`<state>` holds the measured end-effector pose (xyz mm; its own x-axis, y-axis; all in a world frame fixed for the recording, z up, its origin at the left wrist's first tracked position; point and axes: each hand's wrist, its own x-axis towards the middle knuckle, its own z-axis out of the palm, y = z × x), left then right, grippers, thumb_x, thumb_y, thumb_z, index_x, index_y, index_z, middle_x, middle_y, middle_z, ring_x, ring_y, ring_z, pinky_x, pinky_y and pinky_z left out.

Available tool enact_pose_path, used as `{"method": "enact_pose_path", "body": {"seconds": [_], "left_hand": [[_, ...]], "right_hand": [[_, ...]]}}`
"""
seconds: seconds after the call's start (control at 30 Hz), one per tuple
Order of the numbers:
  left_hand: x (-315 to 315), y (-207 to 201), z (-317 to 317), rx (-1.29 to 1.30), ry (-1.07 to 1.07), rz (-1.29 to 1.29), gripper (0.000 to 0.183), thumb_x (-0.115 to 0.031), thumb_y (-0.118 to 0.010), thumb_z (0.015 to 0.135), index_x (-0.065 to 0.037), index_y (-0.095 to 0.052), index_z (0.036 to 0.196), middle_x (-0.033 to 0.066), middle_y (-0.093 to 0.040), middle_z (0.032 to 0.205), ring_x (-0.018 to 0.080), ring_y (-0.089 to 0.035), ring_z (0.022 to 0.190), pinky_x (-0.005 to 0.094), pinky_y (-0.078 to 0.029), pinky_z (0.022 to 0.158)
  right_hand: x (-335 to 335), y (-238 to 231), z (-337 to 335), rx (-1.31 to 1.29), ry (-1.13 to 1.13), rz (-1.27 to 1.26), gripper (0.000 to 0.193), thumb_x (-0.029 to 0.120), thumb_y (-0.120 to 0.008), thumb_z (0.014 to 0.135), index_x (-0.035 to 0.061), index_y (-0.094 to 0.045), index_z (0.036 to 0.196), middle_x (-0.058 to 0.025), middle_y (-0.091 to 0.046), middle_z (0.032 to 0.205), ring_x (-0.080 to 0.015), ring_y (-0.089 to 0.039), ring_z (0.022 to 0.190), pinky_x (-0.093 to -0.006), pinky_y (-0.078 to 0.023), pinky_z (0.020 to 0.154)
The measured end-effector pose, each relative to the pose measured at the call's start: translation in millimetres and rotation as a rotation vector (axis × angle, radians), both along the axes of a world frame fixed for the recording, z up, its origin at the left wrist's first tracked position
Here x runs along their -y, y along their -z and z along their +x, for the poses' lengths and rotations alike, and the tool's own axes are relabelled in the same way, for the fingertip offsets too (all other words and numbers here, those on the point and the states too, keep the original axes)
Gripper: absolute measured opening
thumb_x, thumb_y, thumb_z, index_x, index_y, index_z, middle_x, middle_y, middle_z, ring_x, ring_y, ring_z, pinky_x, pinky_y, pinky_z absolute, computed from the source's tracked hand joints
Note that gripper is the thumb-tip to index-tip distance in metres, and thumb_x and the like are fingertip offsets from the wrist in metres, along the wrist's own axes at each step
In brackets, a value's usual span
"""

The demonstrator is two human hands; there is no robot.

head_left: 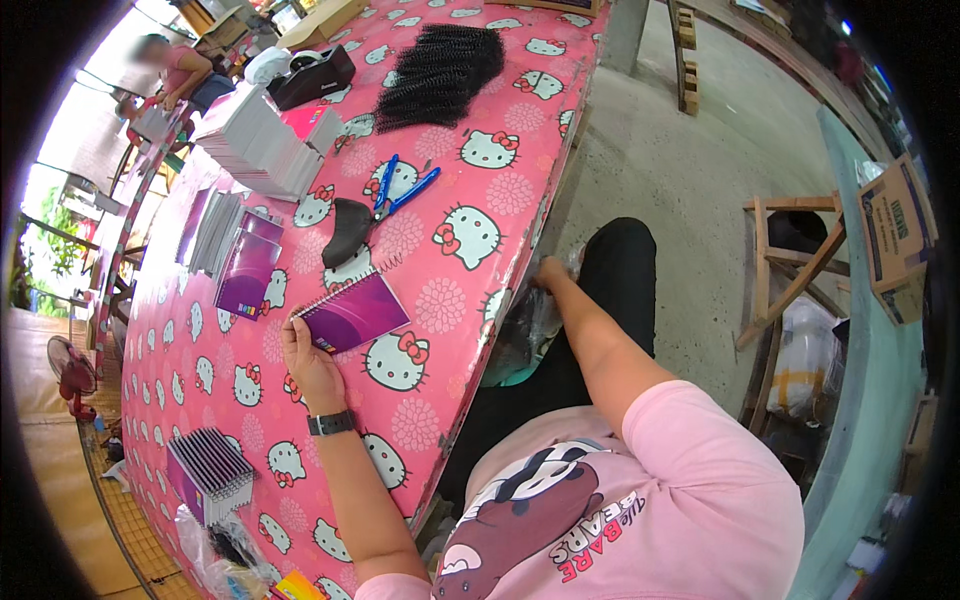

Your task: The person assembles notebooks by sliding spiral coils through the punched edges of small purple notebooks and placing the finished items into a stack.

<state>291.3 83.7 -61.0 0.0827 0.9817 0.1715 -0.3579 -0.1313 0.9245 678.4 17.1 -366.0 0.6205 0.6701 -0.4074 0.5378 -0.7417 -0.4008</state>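
My left hand [312, 365] is closed on the lower left corner of a purple spiral notebook [358, 314] that lies on the table. A black coil runs along the notebook's far long edge, and its end sticks out past the right corner. Below the table edge, my right hand [552, 272] is at a clear plastic bag [530, 325] beside my leg; its fingers are mostly hidden. Just beyond the notebook lie blue-handled pliers [398, 193] and a black curved piece [350, 232].
Black spiral coils [440, 75] are heaped at the far end. A tape dispenser [312, 78], paper stacks [260, 140] and purple covers [250, 265] stand to the left. Bound notebooks [210, 475] are stacked near left. A wooden stand [790, 250] and carton [898, 240] are at right.
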Motion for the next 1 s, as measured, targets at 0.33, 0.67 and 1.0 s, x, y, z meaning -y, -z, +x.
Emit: {"method": "enact_pose_path", "body": {"seconds": [0.33, 0.67, 1.0], "left_hand": [[-3, 2, 1, -0.021, 0.039, 0.005, 0.021, -0.015, -0.046, 0.096, -0.001, -0.054, 0.110, 0.0044, -0.056, 0.102, 0.0113, -0.052, 0.094, 0.0262, -0.042, 0.086], [-2, 4, 0, -0.006, 0.043, 0.005, 0.020, -0.016, -0.046, 0.096, -0.002, -0.054, 0.108, 0.0036, -0.056, 0.100, 0.0098, -0.052, 0.092, 0.0249, -0.042, 0.084], [-7, -35, 33, 0.048, 0.141, 0.011, 0.020, -0.018, -0.047, 0.096, -0.001, -0.053, 0.106, 0.0033, -0.056, 0.099, 0.0093, -0.051, 0.091, 0.0232, -0.042, 0.083]], "right_hand": [[-41, 5, 22, -1.022, 0.301, 0.263, 0.023, 0.022, -0.056, 0.082, 0.0024, -0.066, 0.090, -0.0163, -0.065, 0.082, -0.0246, -0.063, 0.068, -0.0456, -0.051, 0.058], [-14, 32, -43, -0.602, 0.351, 0.273, 0.037, 0.034, -0.062, 0.075, 0.0004, -0.061, 0.089, -0.0160, -0.061, 0.077, -0.0258, -0.063, 0.072, -0.0375, -0.050, 0.059], [18, 156, -19, -0.153, -0.800, 0.286, 0.038, 0.022, -0.058, 0.078, 0.0121, -0.060, 0.115, -0.0082, -0.060, 0.114, -0.0251, -0.057, 0.105, -0.0379, -0.044, 0.089]]}}
